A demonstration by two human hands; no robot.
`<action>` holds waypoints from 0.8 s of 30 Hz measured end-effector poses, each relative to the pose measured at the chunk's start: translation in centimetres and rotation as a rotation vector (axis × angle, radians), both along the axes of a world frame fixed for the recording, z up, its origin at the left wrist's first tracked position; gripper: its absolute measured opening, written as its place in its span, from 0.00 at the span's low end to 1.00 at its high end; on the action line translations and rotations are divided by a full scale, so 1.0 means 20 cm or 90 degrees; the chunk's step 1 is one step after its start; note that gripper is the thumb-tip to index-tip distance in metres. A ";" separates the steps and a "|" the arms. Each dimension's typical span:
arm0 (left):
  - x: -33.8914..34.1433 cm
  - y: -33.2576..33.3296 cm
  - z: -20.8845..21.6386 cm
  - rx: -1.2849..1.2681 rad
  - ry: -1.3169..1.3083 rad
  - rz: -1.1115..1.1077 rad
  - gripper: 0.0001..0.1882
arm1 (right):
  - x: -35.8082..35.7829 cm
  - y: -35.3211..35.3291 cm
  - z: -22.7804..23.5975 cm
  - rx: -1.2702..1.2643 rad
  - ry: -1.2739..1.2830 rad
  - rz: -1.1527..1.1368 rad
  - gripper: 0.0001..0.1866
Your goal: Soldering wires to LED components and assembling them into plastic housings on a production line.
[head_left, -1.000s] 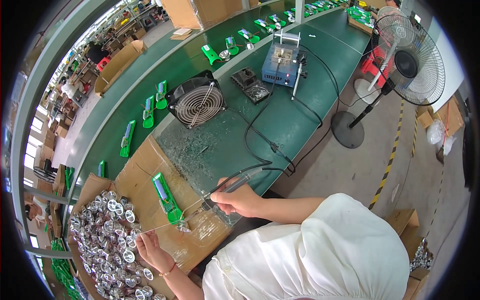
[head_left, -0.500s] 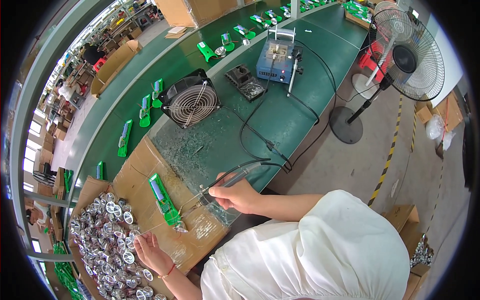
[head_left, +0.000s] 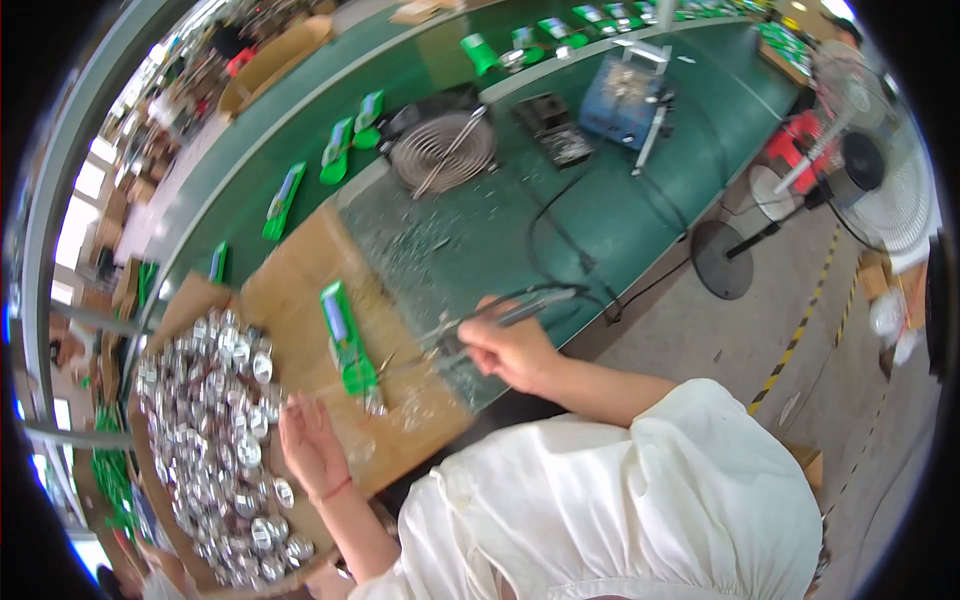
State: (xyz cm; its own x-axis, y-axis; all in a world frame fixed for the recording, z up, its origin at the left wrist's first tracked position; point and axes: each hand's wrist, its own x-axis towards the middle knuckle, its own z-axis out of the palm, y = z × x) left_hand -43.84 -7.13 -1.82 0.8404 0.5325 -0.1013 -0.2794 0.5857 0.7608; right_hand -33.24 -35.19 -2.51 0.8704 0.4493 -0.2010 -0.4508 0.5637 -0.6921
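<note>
My right hand (head_left: 508,345) is closed around a soldering iron (head_left: 535,306), its tip pointing left toward a green lamp housing (head_left: 345,340). That housing lies on the brown cardboard sheet (head_left: 290,270), with a light blue cylinder in it and a small silver reflector (head_left: 375,402) at its lower end. The tip looks close to the reflector; blur hides whether they touch. My left hand (head_left: 312,450) is raised beside the reflector pile, fingertips pinched together. A thin solder wire showed at them a moment ago; now it is too blurred to follow.
Left of the cardboard sits a box of silver reflectors (head_left: 210,440). Beyond are a round fan with a grille (head_left: 445,150), a black tray (head_left: 552,130) and a blue soldering station (head_left: 620,100) with cables. Green housings (head_left: 285,200) line the belt. A pedestal fan (head_left: 860,160) stands at right.
The whole view has shifted and blurred, with the bench things now farther right and higher. My right hand still grips the iron near the housing. My left hand stays beside the reflectors, somewhat more upright.
</note>
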 end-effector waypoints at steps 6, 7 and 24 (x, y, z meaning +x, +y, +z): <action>0.06 -0.09 -0.02 -0.091 -0.003 0.015 0.06 | 0.01 -0.01 -0.03 0.013 0.069 -0.050 0.09; 0.07 -0.09 -0.03 -0.124 -0.037 -0.008 0.06 | 0.01 -0.02 -0.03 0.005 0.067 -0.065 0.08; 0.08 -0.21 0.05 -0.063 -0.143 -0.089 0.04 | 0.00 0.03 -0.03 -0.075 -0.016 -0.123 0.09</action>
